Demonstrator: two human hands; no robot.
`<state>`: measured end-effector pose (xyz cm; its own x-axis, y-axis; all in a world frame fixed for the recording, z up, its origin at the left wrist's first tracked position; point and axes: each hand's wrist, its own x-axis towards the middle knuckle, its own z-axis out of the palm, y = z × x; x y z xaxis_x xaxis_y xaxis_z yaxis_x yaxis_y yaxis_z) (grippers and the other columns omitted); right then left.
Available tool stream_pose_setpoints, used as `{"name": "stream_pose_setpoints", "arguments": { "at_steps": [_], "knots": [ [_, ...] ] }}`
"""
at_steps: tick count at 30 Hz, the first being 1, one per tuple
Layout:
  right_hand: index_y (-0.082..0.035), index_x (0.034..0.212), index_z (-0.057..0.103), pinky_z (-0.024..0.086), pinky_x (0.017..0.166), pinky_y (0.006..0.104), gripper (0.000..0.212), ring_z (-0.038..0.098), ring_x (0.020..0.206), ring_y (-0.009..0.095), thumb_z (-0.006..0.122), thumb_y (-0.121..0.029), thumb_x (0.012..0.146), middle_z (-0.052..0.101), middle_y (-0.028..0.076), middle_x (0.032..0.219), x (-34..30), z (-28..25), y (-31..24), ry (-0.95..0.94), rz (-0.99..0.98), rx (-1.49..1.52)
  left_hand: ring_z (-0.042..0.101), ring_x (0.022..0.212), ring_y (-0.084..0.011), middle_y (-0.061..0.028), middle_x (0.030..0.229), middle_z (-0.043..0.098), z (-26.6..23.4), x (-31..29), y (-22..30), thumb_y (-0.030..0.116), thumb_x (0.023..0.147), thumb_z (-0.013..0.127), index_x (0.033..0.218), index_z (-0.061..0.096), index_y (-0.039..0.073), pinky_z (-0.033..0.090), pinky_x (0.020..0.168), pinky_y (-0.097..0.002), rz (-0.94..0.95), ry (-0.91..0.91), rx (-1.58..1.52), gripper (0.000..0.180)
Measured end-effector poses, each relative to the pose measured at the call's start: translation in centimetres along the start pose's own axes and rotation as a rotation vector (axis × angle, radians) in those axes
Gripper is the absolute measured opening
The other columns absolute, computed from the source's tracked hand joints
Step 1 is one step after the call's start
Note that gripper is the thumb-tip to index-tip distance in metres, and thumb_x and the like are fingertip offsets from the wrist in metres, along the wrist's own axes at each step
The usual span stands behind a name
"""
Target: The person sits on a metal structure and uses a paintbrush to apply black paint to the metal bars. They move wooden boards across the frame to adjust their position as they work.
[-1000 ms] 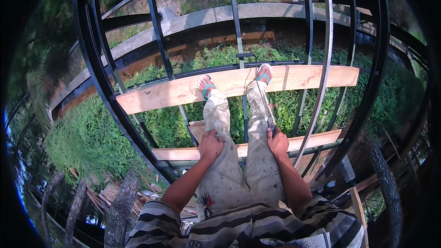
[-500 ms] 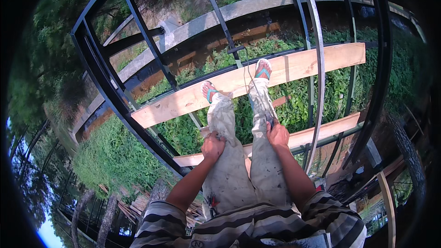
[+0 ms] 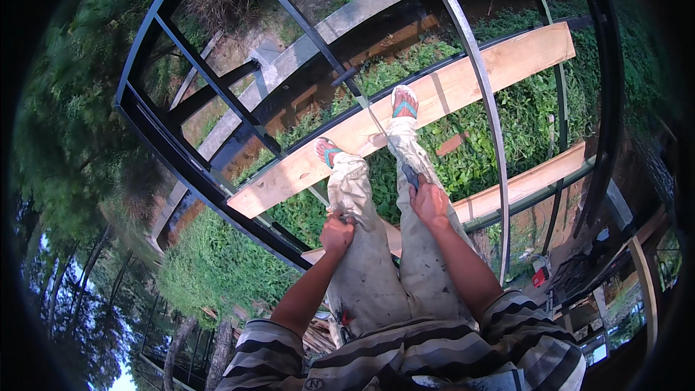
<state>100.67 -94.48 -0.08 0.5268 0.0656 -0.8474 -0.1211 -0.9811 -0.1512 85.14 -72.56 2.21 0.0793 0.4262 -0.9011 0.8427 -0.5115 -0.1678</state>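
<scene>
My right hand point(image 3: 431, 204) is closed round the dark grey handle point(image 3: 411, 176) of a tool, in front of my right shin. A thin line, rod or cable, runs from this handle up toward the plank by my feet; I cannot tell which it is. My left hand point(image 3: 337, 233) is curled closed against my left trouser leg at the knee, and what its fingers hold, if anything, is hidden. Both feet, in sandals, rest on a wide wooden plank point(image 3: 297, 176) laid across the metal frame. A short dark piece point(image 3: 344, 77) sits on a frame bar beyond my feet.
Dark metal bars point(image 3: 206, 76) form an open frame around me, with a pale curved bar point(image 3: 474, 65) on the right. Green plants point(image 3: 514, 137) grow below. A second plank point(image 3: 521, 185) lies nearer me. A concrete edge point(image 3: 340, 23) curves behind, and a red object point(image 3: 540, 276) lies lower right.
The view has turned, so the frame and plank look tilted more steeply. My right hand has risen a little and shifted left, showing more of the tool's handle. My left hand stays at the knee.
</scene>
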Motion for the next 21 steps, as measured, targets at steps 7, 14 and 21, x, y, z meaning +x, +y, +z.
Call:
{"name": "stream_pose_setpoints", "arguments": {
  "at_steps": [7, 14, 21],
  "knots": [
    [0.0, 0.11, 0.067, 0.053, 0.083, 0.0584, 0.041, 0.07, 0.093, 0.049, 0.058, -0.039, 0.101, 0.071, 0.031, 0.094, 5.2, -0.2, 2.5, -0.039, 0.008, 0.338, 0.063, 0.123, -0.0352, -0.0155, 0.134, 0.065, 0.5, 0.4, 2.8, 0.041, 0.09, 0.063, 0.133, 0.064, 0.013, 0.052, 0.102, -0.0479, -0.008, -0.093, 0.104, 0.051],
    [0.001, 0.104, 0.062, 0.039, 0.041, 0.0309, 0.043, 0.047, 0.045, 0.012, 0.049, -0.039, 0.109, 0.053, 0.002, 0.063, 3.7, -5.0, 2.3, -0.527, 0.404, 1.048, 0.062, 0.123, -0.0357, -0.0162, 0.134, 0.065, -0.1, -1.1, 5.2, 0.042, 0.091, 0.061, 0.13, 0.065, 0.012, 0.051, 0.102, -0.0484, 0.005, -0.082, 0.094, 0.05],
    [0.004, 0.096, 0.058, 0.042, 0.041, 0.0333, 0.052, 0.048, 0.045, 0.015, 0.042, -0.043, 0.111, 0.052, 0.004, 0.061, 8.0, -4.9, 0.3, -0.645, 0.371, 0.947, 0.059, 0.126, -0.0352, -0.0156, 0.132, 0.065, -0.7, -2.0, 6.4, 0.042, 0.093, 0.061, 0.13, 0.065, 0.012, 0.05, 0.104, -0.0472, 0.119, -0.065, 0.156, 0.047]
  ]
}}
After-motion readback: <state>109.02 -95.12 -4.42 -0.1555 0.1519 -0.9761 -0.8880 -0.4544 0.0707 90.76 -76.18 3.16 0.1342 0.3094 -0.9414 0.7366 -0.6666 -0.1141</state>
